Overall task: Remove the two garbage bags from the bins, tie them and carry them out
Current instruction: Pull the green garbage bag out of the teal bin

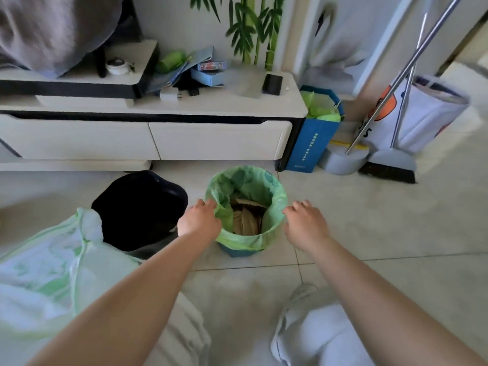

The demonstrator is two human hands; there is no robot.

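A home living room; low TV cabinet (158,138), broom (388,165), tiled floor (396,220).

pale tiled floor (396,220), low white tv cabinet (158,138) against a bamboo-painted wall (250,27).

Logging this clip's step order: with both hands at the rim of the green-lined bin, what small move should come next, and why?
Probably peel the green liner up off the rim of the small bin. The left hand and right hand sit at opposite sides of the rim, the liner is still folded over it, and one tied bag already lies beside the empty black bin.
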